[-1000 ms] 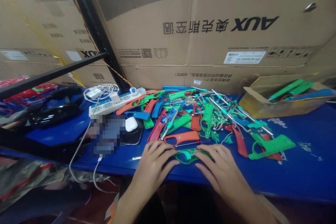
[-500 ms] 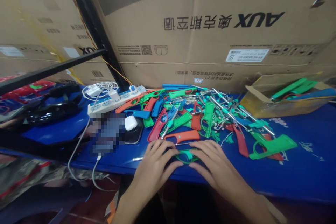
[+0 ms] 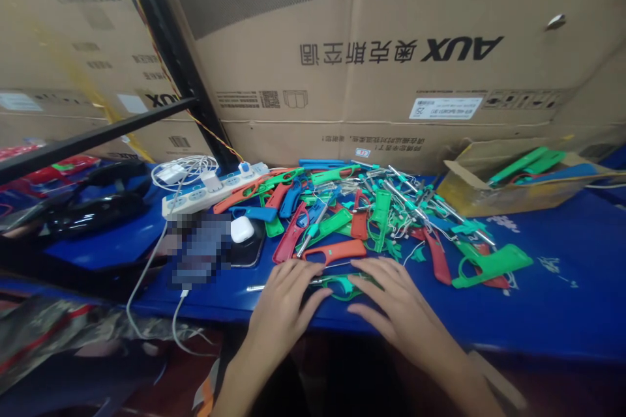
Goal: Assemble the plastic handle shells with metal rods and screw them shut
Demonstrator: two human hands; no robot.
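Left hand (image 3: 288, 293) has eased its thumb away from right hand's (image 3: 401, 303); both arch round the green lighter casing (image 3: 345, 285) near the blue table's (image 3: 489, 316) front edge, grip unclear; probably light, stiff plastic, best held by its thick end.

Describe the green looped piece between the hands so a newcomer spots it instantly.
On the blue table, find the pile of coloured parts. Nearer the front edge are the left hand and right hand. Between them lies the green looped piece, teal tab inside its loop, alone in having a hand on either side.
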